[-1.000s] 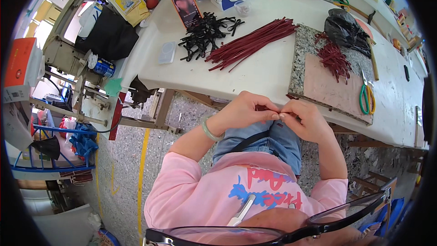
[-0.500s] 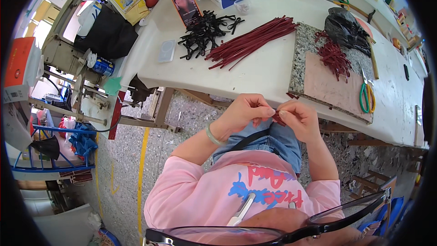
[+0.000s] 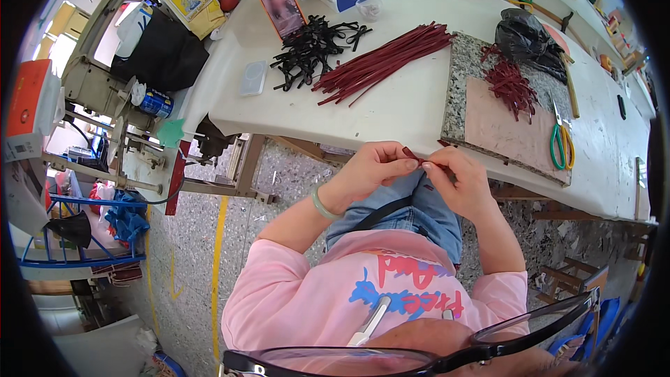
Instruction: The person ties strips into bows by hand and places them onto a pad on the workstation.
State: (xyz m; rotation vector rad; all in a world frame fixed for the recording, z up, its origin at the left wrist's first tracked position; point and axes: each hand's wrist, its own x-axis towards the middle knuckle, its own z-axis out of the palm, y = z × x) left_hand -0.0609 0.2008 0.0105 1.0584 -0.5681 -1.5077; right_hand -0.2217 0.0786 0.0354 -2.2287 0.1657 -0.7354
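In front of my lap, just off the table's near edge, both hands pinch a short dark red strip [image 3: 410, 154]. My left hand [image 3: 382, 172] has thumb and forefinger closed on it, and one end sticks up above those fingertips. My right hand [image 3: 457, 173] grips it from the other side, fingertips almost touching the left ones. Most of the strip is hidden by the fingers. Farther out on the table lies a long bundle of dark red strips [image 3: 384, 64]. Left of that is a heap of black ribbon loops [image 3: 313, 52].
On the right a speckled stone slab [image 3: 457, 91] bears a pinkish board [image 3: 499, 122], a pile of red pieces [image 3: 511, 85], a black plastic bag [image 3: 530, 45] and scissors [image 3: 558, 145]. A phone [image 3: 282, 10] leans behind the black heap. A sewing machine [image 3: 91, 42] stands at left.
The end of the red strip now shows above my left fingertips, where it was hidden before. My right fingers have shifted slightly and lie closer to the left ones.
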